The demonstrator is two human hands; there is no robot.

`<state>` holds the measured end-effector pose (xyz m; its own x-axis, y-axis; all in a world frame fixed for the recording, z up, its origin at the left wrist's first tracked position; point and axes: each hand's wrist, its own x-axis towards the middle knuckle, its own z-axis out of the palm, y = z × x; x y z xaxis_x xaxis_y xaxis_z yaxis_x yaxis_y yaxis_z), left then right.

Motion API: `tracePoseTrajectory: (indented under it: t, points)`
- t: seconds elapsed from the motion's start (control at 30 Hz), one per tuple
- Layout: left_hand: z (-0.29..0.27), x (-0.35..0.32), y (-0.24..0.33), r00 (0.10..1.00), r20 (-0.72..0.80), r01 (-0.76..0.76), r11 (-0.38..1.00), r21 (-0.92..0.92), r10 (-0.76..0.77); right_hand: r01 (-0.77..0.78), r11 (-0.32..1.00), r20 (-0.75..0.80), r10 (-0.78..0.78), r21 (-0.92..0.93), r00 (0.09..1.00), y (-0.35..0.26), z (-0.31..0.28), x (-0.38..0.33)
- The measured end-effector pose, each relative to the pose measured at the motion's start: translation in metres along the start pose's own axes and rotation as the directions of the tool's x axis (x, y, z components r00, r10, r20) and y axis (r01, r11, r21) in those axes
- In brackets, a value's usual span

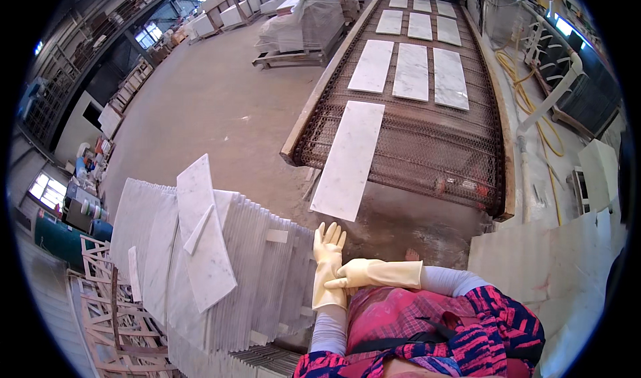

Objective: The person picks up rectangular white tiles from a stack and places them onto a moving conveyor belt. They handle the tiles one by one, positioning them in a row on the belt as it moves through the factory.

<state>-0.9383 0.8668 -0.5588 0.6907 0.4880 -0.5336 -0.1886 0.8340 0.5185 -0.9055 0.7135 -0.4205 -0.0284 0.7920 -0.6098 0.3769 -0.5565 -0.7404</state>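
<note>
My left hand (328,248), in a cream rubber glove, is open with its fingers stretched forward and apart. It holds nothing. My right hand (360,273), gloved the same way, reaches across and closes on the left glove (327,294) at the wrist. Just beyond the left fingertips lies the near end of a long white marble tile (349,161). That tile rests on a mesh conveyor belt (434,144) and overhangs its near edge. Whether my fingertips touch the tile, I cannot tell.
To the left stands a big stack of marble tiles (260,278) on edge, with a loose tile (203,244) leaning across it. Several tiles (410,71) lie in rows farther up the belt. A wrapped pallet load (300,24) stands beyond; a yellow hose (551,144) runs at right.
</note>
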Motion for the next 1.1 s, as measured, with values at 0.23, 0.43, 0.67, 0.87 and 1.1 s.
tracePoseTrajectory:
  t: [0.23,0.43,0.67,0.87,1.1]
  points:
    - [-0.045,-0.047,0.033,0.999,0.013,-0.045,0.991,-0.126,0.047,0.21,0.962,0.248,-0.25,0.176,0.936,-0.033,0.047,0.013]
    - [-0.065,-0.114,0.053,0.991,0.073,-0.108,0.993,-0.053,0.111,0.304,0.933,0.403,-0.358,0.193,0.842,-0.056,0.097,0.026]
    - [-0.141,-0.146,0.066,0.983,0.182,-0.012,0.99,-0.142,0.038,0.345,0.924,0.385,-0.383,0.167,0.84,-0.083,0.151,0.035]
    - [-0.226,-0.175,0.048,0.995,-0.044,-0.093,0.963,-0.253,0.085,0.241,0.943,0.152,-0.279,0.23,0.948,-0.086,0.17,0.038]
    - [-0.377,-0.243,0.0,0.941,-0.338,-0.154,0.915,-0.372,0.02,0.154,0.86,-0.103,-0.118,0.487,0.988,-0.029,0.165,0.022]
